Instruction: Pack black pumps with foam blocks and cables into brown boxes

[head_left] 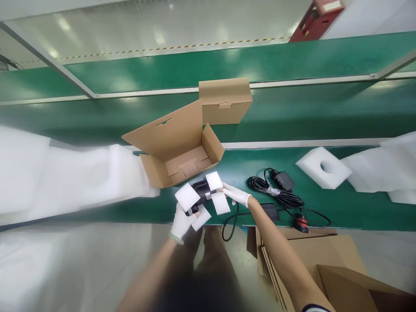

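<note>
White foam pads (187, 197) could slip off the black cylindrical device (202, 190) clasped between the left grip (181, 222) and right grip (236, 195) (their fit looks loose), or the black cord (222, 231) looping over the counter (247, 161) edge below the right grip could snag.

Gap between open box (182, 132) and cable (286, 198); blurred foam (130, 175) probably hems left hand (181, 222).

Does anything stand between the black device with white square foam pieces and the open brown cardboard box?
No separate object visibly does. The black device is just in front of the open box; only the device's white foam pieces and the box's near edge come between.
</note>
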### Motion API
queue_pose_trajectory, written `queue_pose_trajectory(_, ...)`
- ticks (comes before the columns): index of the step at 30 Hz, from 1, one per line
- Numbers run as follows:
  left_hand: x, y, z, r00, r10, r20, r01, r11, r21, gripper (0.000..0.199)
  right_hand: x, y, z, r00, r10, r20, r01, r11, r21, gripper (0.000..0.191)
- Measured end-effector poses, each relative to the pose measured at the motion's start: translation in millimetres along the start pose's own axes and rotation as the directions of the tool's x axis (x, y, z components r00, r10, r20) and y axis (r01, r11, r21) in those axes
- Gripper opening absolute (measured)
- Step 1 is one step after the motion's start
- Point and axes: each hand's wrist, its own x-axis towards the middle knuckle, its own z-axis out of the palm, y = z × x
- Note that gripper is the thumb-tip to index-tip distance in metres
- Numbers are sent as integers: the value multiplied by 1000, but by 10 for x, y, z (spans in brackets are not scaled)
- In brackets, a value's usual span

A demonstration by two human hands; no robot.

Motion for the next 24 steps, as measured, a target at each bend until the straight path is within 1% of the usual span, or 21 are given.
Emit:
queue_pose_trajectory(3,94,-4,60,990,110,87,-122,982,141,64,40,-67,-116,994,2,107,-6,999,36,63)
queue_pose_trajectory(4,134,-9,53,984,136,115,-154,973,170,61,59,-85,-150,991,0,134,-6,999,49,64)
queue_pose_trajectory(6,179,2,-12,971,164,175,-198,959,204,57,101,-80,-191,989,-3,146,-8,997,77,66)
queue_pose_trajectory(7,170,26,-66,968,157,194,-199,955,221,56,119,-47,-193,991,-4,133,-9,995,98,65)
queue_pose_trajectory(9,73,132,-201,975,101,199,-157,945,288,50,141,89,-163,999,-2,49,-6,989,149,61)
queue_pose_trajectory(11,-102,317,-325,988,42,146,-103,893,439,37,123,303,-103,998,6,-61,7,980,198,52)
queue_pose_trajectory(12,-193,433,-361,994,51,96,-95,842,531,29,96,425,-69,994,2,-105,21,975,220,48)
queue_pose_trajectory(13,-269,559,-368,994,101,52,-112,783,612,25,57,547,-37,991,-9,-136,42,969,244,46)
queue_pose_trajectory(14,-318,687,-339,982,186,35,-160,722,673,24,7,661,-5,988,-28,-151,70,958,277,46)
queue_pose_trajectory(15,-332,811,-273,957,285,54,-238,664,709,27,-49,760,25,986,-54,-157,103,942,320,47)
queue_pose_trajectory(16,-309,922,-174,919,378,114,-339,608,718,38,-109,839,58,982,-80,-169,138,919,370,49)
queue_pose_trajectory(17,-251,1016,-48,870,446,212,-452,547,705,55,-169,897,96,977,-101,-187,173,890,422,50)
queue_pose_trajectory(18,-166,1090,92,815,484,320,-553,482,680,75,-226,935,142,970,-117,-214,208,855,475,50)
queue_pose_trajectory(19,-67,1140,235,762,494,418,-630,418,654,91,-276,958,199,962,-130,-241,243,814,528,50)
queue_pose_trajectory(20,36,1169,369,722,487,492,-679,360,640,102,-317,970,269,953,-140,-268,276,766,581,48)
queue_pose_trajectory(21,131,1178,483,695,474,540,-706,311,636,107,-346,977,352,949,-136,-285,294,714,636,47)
queue_pose_trajectory(22,210,1169,573,679,466,568,-720,273,638,105,-359,984,447,950,-119,-289,293,658,693,45)
queue_pose_trajectory(24,310,1110,673,667,484,566,-722,232,652,90,-335,1007,658,961,-55,-271,255,555,792,41)
